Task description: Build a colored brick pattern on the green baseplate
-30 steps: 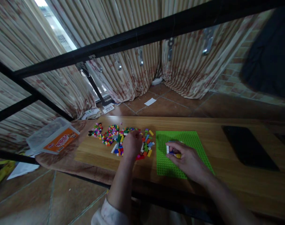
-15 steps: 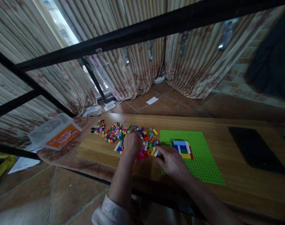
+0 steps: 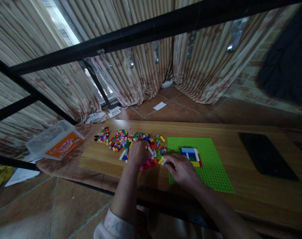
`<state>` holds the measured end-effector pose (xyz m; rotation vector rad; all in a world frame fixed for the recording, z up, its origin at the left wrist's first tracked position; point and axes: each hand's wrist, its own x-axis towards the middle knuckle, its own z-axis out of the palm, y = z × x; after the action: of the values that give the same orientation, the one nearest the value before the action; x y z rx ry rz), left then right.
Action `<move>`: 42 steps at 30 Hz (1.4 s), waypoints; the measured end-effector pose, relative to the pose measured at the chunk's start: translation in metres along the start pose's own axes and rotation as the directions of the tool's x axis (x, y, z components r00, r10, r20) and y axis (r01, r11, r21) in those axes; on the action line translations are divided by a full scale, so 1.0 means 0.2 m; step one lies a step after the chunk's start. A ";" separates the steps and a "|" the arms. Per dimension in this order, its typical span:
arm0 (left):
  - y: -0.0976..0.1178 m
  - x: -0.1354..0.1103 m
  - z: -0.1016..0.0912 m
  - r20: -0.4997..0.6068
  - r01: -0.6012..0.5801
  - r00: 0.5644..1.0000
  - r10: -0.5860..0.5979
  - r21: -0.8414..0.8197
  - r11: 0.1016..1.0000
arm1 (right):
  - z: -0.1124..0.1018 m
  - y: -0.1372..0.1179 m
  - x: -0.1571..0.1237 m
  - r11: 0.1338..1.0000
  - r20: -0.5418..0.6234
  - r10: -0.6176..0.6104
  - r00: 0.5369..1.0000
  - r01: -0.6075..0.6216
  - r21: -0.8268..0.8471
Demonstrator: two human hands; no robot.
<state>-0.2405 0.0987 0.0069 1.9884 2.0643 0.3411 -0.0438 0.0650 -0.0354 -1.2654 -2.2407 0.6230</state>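
My left hand [image 3: 139,154] is over the pile of loose toy bricks [image 3: 158,146], fingers curled down and mostly hidden; what they hold, if anything, I cannot make out. A long whitish brick [image 3: 151,152] shows beside its fingertips. My right hand [image 3: 182,168] reaches in from the right, its thumb and forefinger closed around a small white brick [image 3: 163,161] at the pile's right edge. Beyond that hand lies a green baseplate [image 3: 215,166]. On it stands a rectangular frame of blue, white, yellow and red bricks [image 3: 190,151], partly covered by my right hand.
Smaller bricks [image 3: 118,141] lie in heaps on the wooden board [image 3: 146,127] at the left. A dark flat tablet-like thing [image 3: 267,156] rests at the right. A clear plastic box with an orange label [image 3: 63,146] stands at the far left. A black metal bar [image 3: 141,33] crosses above.
The view has shifted slightly. My left hand has moved a little within the pile, and the long whitish brick beside its fingers shows more clearly. My right hand stays nearly in place.
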 end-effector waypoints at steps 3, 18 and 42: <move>0.01 0.00 0.01 0.001 -0.011 1.000 0.011 0.009 1.000 | -0.01 -0.01 0.00 1.000 0.013 -0.007 1.000 0.007 0.002; -0.08 0.00 -0.09 0.026 -0.183 0.981 0.191 -0.188 0.965 | 0.01 0.01 0.00 1.000 -0.003 -0.028 1.000 0.028 0.006; 0.36 -0.16 0.09 -0.032 -0.342 0.918 0.395 -0.568 0.749 | -0.41 0.19 -0.14 0.702 0.024 0.446 0.895 -0.366 0.611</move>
<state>-0.1663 0.0700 0.0149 1.9522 1.2762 0.8186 0.0429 0.0701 0.0005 -1.3950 -1.4486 1.2677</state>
